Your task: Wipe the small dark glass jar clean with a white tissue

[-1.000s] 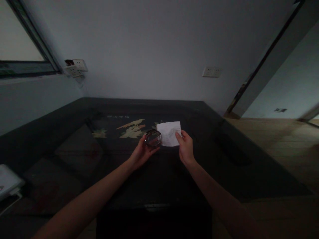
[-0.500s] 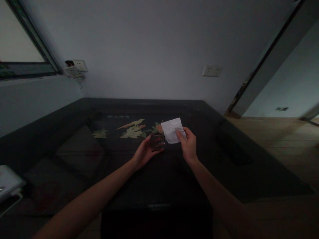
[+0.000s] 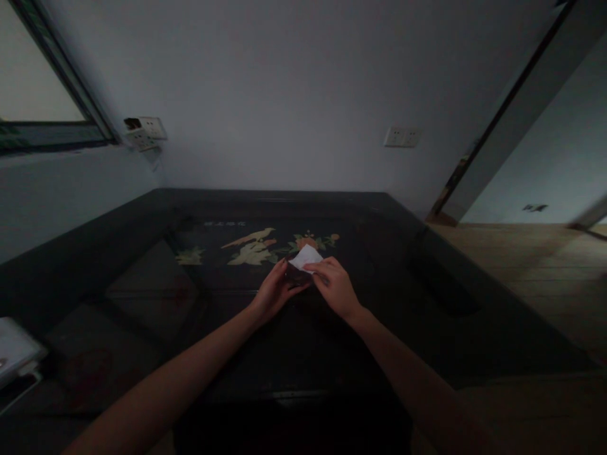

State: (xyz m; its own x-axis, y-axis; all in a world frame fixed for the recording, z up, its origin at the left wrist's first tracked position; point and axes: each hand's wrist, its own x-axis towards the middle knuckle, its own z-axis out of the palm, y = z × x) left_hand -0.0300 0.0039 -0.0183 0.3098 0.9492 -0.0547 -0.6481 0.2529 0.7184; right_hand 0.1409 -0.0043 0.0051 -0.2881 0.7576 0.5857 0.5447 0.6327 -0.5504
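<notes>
My left hand (image 3: 274, 291) curls around the side of a clear round glass (image 3: 296, 277) near the middle of the dark table. A piece of white paper (image 3: 305, 256) covers most of the glass's mouth, so its inside is hidden. My right hand (image 3: 334, 284) pinches the paper at its right edge, with the fingers just over the glass. Whether the paper touches the rim or dips inside, I cannot tell.
The glossy black table (image 3: 370, 234) bears a bird-and-flower picture (image 3: 253, 249) behind my hands. A flat dark object (image 3: 446, 291) lies to the right. At the left edge stands a white item (image 3: 19, 347). The wall with a socket (image 3: 402, 136) rises behind the table.
My right hand has brought the white paper left and down from beside the glass to over its mouth. The left hand stays around the glass in about the same place.
</notes>
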